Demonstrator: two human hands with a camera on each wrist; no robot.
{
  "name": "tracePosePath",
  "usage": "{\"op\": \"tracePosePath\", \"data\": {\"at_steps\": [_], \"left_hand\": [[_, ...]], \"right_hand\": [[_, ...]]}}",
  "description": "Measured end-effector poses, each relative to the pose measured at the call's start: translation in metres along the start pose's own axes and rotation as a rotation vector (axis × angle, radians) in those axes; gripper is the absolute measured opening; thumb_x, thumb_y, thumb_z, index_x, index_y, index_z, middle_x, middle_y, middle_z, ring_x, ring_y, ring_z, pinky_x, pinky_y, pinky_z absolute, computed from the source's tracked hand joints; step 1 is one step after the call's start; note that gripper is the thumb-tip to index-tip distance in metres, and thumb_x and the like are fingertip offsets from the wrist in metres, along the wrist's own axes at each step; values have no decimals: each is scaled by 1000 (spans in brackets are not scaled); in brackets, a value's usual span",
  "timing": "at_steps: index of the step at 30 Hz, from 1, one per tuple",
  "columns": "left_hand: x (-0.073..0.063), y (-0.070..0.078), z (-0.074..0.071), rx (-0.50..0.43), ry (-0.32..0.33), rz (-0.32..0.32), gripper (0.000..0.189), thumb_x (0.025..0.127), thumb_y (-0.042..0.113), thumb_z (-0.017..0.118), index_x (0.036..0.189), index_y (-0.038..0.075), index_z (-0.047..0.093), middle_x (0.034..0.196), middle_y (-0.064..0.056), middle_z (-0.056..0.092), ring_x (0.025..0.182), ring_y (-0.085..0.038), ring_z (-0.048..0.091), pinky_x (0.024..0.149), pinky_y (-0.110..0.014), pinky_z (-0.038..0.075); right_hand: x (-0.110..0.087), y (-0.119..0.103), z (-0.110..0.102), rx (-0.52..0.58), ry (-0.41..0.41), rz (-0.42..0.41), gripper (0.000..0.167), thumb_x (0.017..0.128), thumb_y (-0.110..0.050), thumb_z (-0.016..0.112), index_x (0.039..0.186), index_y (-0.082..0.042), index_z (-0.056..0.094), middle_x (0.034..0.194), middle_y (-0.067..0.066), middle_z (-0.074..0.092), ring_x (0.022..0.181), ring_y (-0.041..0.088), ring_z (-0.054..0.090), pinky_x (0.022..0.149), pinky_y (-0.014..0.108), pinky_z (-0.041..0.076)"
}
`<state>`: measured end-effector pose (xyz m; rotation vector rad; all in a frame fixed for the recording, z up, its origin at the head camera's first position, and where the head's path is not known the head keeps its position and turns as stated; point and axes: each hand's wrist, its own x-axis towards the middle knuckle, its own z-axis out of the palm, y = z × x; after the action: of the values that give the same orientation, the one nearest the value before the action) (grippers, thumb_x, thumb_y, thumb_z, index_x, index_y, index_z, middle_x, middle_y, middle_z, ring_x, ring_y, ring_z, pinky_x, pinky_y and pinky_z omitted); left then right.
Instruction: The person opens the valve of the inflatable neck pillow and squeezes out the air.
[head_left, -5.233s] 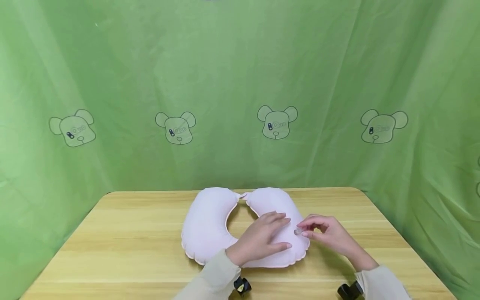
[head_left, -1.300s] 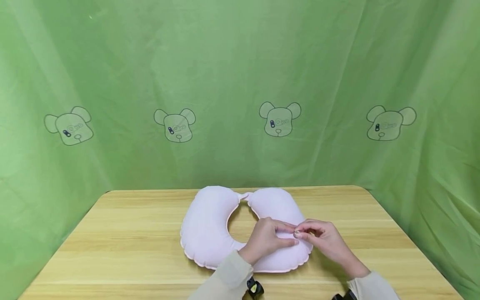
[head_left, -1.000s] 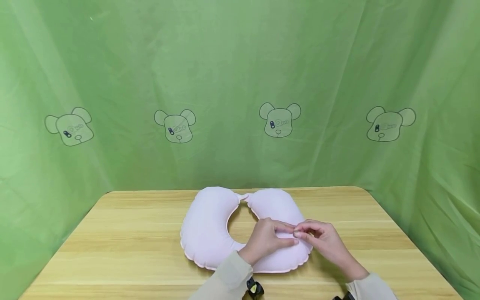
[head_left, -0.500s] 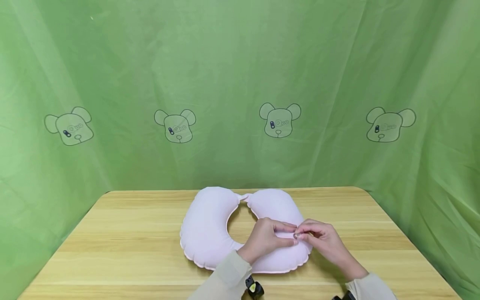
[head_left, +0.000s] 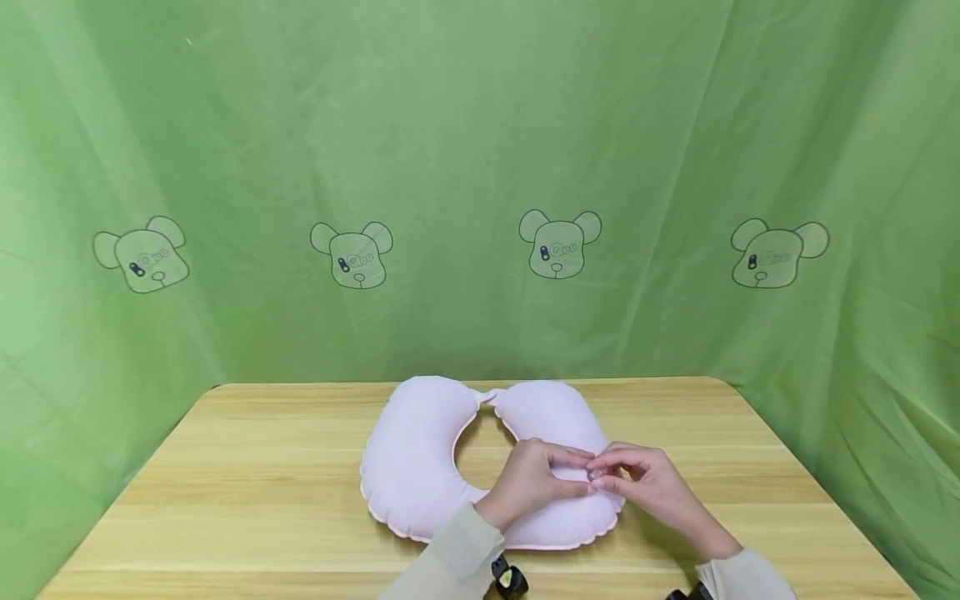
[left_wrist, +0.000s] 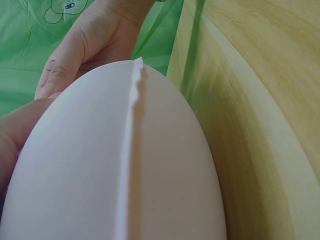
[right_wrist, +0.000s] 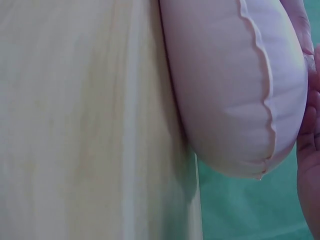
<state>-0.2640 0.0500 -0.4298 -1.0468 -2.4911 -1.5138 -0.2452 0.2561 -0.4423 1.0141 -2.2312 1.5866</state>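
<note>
Handling of the small valve (head_left: 594,474) on the neck pillow (head_left: 416,454) seems to be the step in hand, as far as I can judge. The R hand (head_left: 651,483) grasps this valve betw. thumb and fingertips. The L hand (head_left: 528,479) keeps thumb and index finger just beside it, at the near and far side; whether they pinch the base or only press the cloth, I cannot tell. The pillow lies flat on the table (head_left: 262,483), approx. in the middle, and the valve is on its upper face, at the right part of the U. Next move prob. calls for a steady L hand and fine finger force from the R hand, b/c such a small part can slip easily.

About materials: the valve looks like clear plastic, but fingers hide most of its shape. The pillow is pale pink, w/ smooth cloth, round and full, prob. w/ air inside. Its edge seam (right_wrist: 266,75) is wavy and a bit puckered. At the far side, a short strap (head_left: 487,396) joins both ends of the U. The table shows light wood grain and rounded far corners.
</note>
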Motion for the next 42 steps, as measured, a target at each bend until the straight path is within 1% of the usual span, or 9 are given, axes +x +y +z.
{"op": "tracePosePath", "data": {"at_steps": [5, 11, 16, 22, 25, 30, 33, 38, 42], "left_hand": [[0, -1, 0, -9, -2, -3, 32, 73, 21, 81, 104, 15, 73, 105, 10, 70, 100, 1, 61, 94, -16, 43], [0, -3, 0, -9, 13, -1, 32, 74, 25, 80, 103, 16, 73, 104, 10, 70, 99, 2, 62, 93, -16, 43], [1, -2, 1, -31, 21, -17, 31, 73, 25, 81, 101, 15, 73, 103, 9, 70, 97, 2, 62, 92, -15, 44], [0, 0, 0, -28, 30, -36, 32, 73, 26, 81, 101, 14, 73, 102, 8, 71, 97, 1, 63, 92, -15, 44], [1, -1, 0, -33, 25, -32, 32, 73, 25, 81, 102, 14, 73, 103, 8, 70, 98, 2, 62, 92, -15, 44], [1, -2, -1, -31, 13, -12, 32, 74, 25, 80, 103, 15, 73, 104, 9, 70, 98, 2, 62, 93, -15, 43], [1, -3, -3, -15, 2, 10, 34, 74, 26, 80, 105, 14, 72, 106, 9, 70, 101, 1, 61, 94, -15, 43], [0, -4, -5, 49, -34, 66, 39, 74, 25, 80, 111, 14, 70, 111, 9, 68, 106, 1, 59, 95, -14, 41], [0, -5, -4, 100, -45, 98, 42, 75, 25, 80, 114, 14, 69, 114, 9, 67, 108, 1, 58, 96, -13, 40]], "right_hand": [[0, 1, 3, -30, 42, 43, 18, 80, 5, 68, 93, -6, 71, 90, 5, 69, 83, 12, 61, 70, 22, 50], [1, -1, 8, -59, 111, 59, 16, 80, 6, 68, 91, -5, 71, 88, 4, 70, 81, 10, 61, 67, 20, 49], [2, -6, 11, -85, 143, 70, 14, 79, 6, 69, 89, -4, 71, 87, 5, 71, 81, 7, 62, 68, 18, 50], [3, -8, 14, -121, 181, 105, 11, 80, 4, 69, 87, -4, 70, 85, 2, 71, 78, 6, 62, 65, 19, 50], [3, -6, 14, -98, 174, 83, 13, 80, 6, 69, 88, -4, 70, 85, 4, 70, 79, 6, 62, 65, 18, 50], [2, -1, 11, -22, 131, -26, 21, 78, 15, 65, 90, -1, 70, 86, 6, 69, 82, 8, 62, 68, 18, 50], [3, 2, 10, 4, 113, -68, 21, 77, 17, 64, 90, 2, 70, 87, 7, 69, 82, 10, 62, 69, 17, 50], [3, 5, 7, 13, 94, -46, 12, 79, 9, 66, 90, 4, 69, 87, 9, 68, 83, 13, 62, 70, 18, 51], [1, 6, 6, 31, 74, -53, 15, 79, 12, 64, 91, 4, 70, 87, 11, 68, 86, 11, 63, 72, 18, 51]]}}
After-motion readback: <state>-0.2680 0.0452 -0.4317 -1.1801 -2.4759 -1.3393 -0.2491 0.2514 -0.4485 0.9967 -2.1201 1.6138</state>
